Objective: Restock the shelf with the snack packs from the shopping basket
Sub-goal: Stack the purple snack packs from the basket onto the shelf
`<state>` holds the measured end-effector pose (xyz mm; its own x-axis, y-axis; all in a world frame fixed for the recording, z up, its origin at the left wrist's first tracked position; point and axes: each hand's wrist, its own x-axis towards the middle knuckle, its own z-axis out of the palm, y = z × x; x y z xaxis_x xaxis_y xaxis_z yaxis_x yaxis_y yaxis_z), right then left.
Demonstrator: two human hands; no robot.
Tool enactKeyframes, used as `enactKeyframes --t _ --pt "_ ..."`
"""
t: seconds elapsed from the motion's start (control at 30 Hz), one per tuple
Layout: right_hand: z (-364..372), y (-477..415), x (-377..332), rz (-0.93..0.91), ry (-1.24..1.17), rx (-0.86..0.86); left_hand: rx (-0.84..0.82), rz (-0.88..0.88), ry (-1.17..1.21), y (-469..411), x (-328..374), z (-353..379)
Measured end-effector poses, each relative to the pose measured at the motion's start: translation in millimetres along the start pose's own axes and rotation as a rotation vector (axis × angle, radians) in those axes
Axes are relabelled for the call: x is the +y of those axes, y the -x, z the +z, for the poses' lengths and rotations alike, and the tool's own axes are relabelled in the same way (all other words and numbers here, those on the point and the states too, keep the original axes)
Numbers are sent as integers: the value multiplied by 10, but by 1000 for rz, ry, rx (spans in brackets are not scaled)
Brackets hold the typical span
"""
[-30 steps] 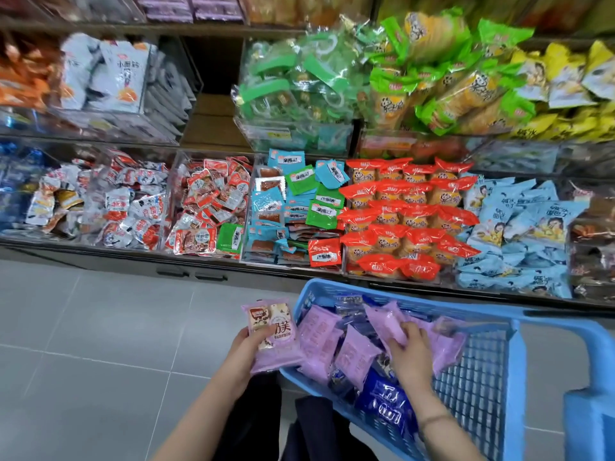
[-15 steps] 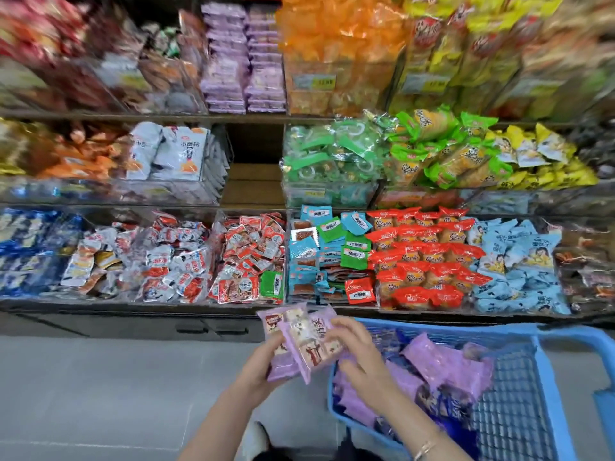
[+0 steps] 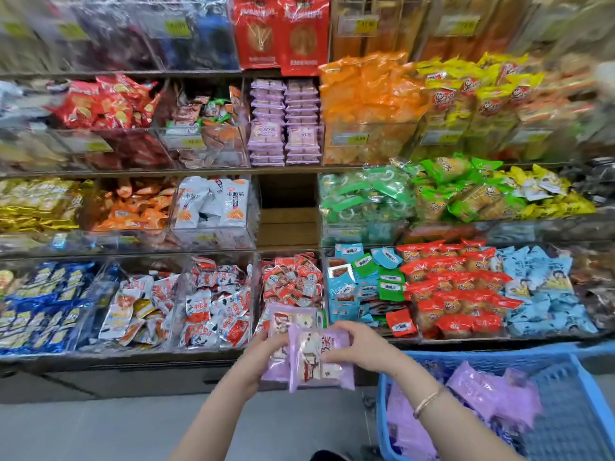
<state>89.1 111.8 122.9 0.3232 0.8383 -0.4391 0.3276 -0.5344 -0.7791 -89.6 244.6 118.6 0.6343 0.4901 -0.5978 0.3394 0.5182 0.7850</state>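
Head view is showing a tall multi-tier shelf of clear plastic bins (image 3: 286, 169) filling most of the scene. Each bin is keeping one kind of wrapped snack apart from its neighbours. On the third tier from the bottom, two neat columns of flat lilac packs (image 3: 284, 121) are lying stacked in a bin of their own. Judging by the matching colour, that is where the goods in hand are heading. Directly beneath it, a bare wooden compartment (image 3: 288, 211) is showing no stock.

At the lower right, a blue plastic mesh shopping basket (image 3: 499, 355) is sitting close against the shelf front, probably so that each reach stays short. It is holding a loose heap of crumpled lilac snack packs (image 3: 492, 390).

Between the basket and the lowest bins, a small bundle of lilac snack packs with printed fronts (image 3: 316, 357) is being held in the air, clear of both. At least two packs are overlapping in it. The left hand (image 3: 263, 356) is curling its fingers round the bundle's left edge. The right hand (image 3: 359, 347), wearing a thin beaded bracelet (image 3: 427, 401) on its wrist, is pinching the right edge with bent fingers. The two-sided grip is likely squaring the packs so they go onto the stack flat.
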Motion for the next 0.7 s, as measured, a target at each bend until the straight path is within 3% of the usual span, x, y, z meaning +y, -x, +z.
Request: enactKeyframes --t 0.07,0.3,0.7 --pt "-32 -143 -7 38 -100 31 -7 -4 57 -97 72 -94" --pt "-236 -770 -151 195 -784 181 17 19 227 -555 508 -424" --pt "-833 -2119 -884 75 -1095 194 73 149 223 -1455 1876 -820"
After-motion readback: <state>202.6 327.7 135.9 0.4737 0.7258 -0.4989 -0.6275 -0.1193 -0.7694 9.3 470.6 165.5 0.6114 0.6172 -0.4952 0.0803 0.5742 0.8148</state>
